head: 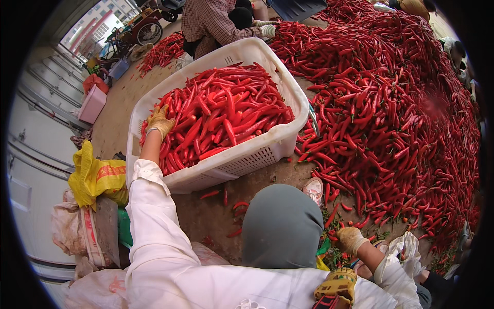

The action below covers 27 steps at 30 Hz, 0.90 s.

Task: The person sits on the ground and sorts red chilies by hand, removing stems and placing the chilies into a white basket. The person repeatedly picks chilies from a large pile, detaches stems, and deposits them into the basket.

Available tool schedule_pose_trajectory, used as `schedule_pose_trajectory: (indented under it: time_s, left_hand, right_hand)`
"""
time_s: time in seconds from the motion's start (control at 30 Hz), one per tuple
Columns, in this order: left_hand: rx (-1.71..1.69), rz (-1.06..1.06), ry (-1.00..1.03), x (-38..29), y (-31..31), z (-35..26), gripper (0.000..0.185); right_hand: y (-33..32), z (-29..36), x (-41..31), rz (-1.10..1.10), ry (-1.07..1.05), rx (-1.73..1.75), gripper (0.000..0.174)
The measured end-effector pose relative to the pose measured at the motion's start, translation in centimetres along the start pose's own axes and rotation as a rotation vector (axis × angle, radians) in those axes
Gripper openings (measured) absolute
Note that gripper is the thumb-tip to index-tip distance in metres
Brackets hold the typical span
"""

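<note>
A white plastic crate (185, 183) full of red chili peppers (220, 112) stands in front of me. My left hand (160, 123), in a yellowish work glove, lies on the peppers at the crate's left end, its fingers apart. At the lower right my right hand (350, 240), gloved alike, is low beside loose chilies and green stems (339, 257); its fingertips are turned away, and whether it holds anything cannot be told. A large heap of red chilies (370, 127) spreads over the floor to the right of the crate.
Behind the crate crouches a person in a checked shirt (208, 23), wearing gloves. A blue dustpan-like scoop (297, 7) is at the top. Yellow sacks (87, 174), a pink bin (93, 103) and a parked cart (148, 33) stand left. Other people are at the far right edge.
</note>
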<state>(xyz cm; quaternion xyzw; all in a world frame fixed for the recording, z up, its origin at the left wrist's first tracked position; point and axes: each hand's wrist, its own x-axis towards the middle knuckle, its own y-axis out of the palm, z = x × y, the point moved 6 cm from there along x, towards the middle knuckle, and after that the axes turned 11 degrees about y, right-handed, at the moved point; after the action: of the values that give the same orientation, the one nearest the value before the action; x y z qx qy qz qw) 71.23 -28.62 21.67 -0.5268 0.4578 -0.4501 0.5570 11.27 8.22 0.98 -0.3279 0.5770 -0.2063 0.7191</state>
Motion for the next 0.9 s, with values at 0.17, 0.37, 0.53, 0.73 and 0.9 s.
schedule_pose_trajectory:
  time_s: [0.17, 0.37, 0.53, 0.73, 0.9]
  left_hand:
    - [-0.390, -0.205, 0.543, -0.7, 2.4, -11.9, 0.067]
    - [-0.474, -0.166, 0.884, -2.6, 1.1, -23.0, 0.062]
    - [-0.164, -0.138, 0.953, -0.9, 1.8, -28.1, 0.055]
    - [0.028, 0.036, 0.643, 4.8, 3.0, -31.1, 0.059]
    - [-0.040, -0.076, 0.696, 2.6, 2.5, -32.6, 0.083]
  right_hand:
    - [1.3, -0.8, 1.6, 0.029, -0.079, -0.161, 0.033]
    - [3.0, -1.2, 3.7, 0.064, -0.104, 0.039, 0.026]
    - [0.5, -3.3, 4.6, -0.038, -0.027, 0.352, 0.025]
    - [-10.7, -13.4, 5.2, -1.000, 0.351, 0.628, 0.018]
    - [-15.9, -17.2, 10.4, -0.894, 0.700, 0.129, 0.024]
